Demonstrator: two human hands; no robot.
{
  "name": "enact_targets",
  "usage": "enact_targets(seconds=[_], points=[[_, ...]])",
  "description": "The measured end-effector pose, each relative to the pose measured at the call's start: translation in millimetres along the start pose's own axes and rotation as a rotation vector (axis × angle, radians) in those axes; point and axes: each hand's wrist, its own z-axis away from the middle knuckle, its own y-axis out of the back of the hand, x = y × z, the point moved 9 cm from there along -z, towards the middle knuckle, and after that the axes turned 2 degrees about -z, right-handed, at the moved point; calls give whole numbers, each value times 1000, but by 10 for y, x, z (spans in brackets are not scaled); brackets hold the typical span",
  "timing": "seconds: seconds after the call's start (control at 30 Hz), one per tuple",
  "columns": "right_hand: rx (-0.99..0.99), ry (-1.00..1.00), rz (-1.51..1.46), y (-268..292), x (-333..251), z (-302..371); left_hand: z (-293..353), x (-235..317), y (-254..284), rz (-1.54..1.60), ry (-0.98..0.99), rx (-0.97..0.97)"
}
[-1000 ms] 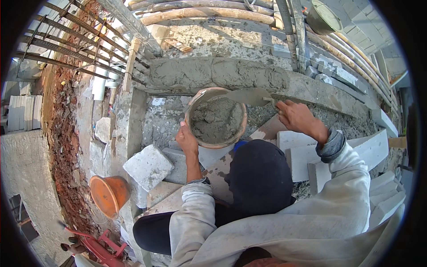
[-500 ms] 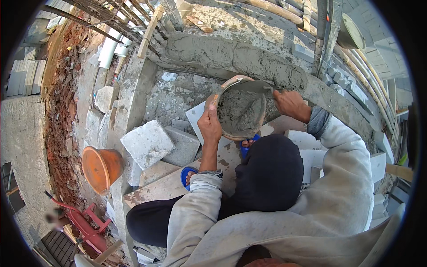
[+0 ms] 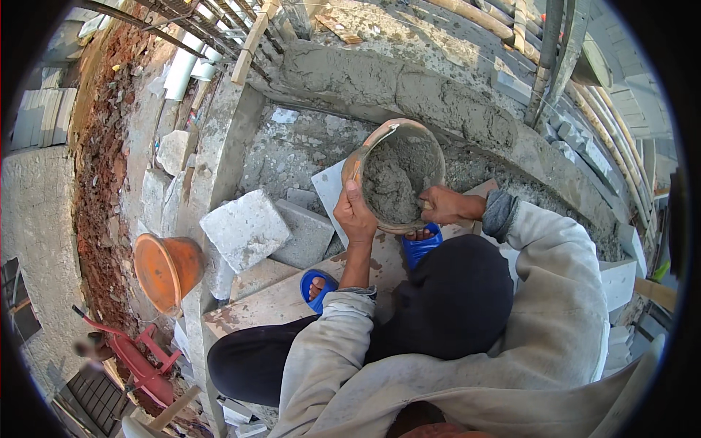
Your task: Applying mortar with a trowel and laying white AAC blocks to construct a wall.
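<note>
An orange bucket [image 3: 380,133] of wet grey mortar [image 3: 389,179] is tilted in front of me. My left hand [image 3: 354,209] grips its left rim, thumb on top. Over the near right rim, my right hand [image 3: 447,205] is closed round the trowel's handle [image 3: 424,205]. The trowel's blade is hidden, apparently down in the mortar. Left of the bucket lie a rough white block [image 3: 246,231] and a grey block [image 3: 301,233]. Beyond it runs a low wall [image 3: 409,91] smeared with fresh mortar.
A second orange bucket [image 3: 166,271] stands to the left on a ledge. Past it are a red wheelbarrow [image 3: 142,361] and a blurred person. Rebar [image 3: 197,33] and a wooden stake [image 3: 254,44] stick up at the far left. Poles [image 3: 551,69] rise at the far right.
My right hand has moved down and left, from beyond the bucket's right rim to its near side. The trowel blade, visible above the mortar before, has dropped from sight. My left hand keeps its hold.
</note>
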Motion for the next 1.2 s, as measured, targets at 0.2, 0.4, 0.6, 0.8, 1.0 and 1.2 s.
enact_targets(seconds=[0.2, 0.4, 0.6, 0.8, 1.0, 1.2], points=[[-111, 26, 12, 119, -243, -9, -31, -26, 166, 74, -50, 113], [-245, -71, -216, 226, -171, 214, -63, -75, 152, 79, -4, 89], [-154, -35, -201, 680, -329, 505, -188, -187, 180, 87, 35, 62], [-43, -68, -315, 1096, 31, 1083, -294, -311, 372, 65, 127, 81], [160, -227, -416, 1640, 715, 2097, -342, -347, 441, 106, 173, 83], [482, -262, 367, 2395, 1287, 2643, -352, -361, 349, 79, 203, 87]])
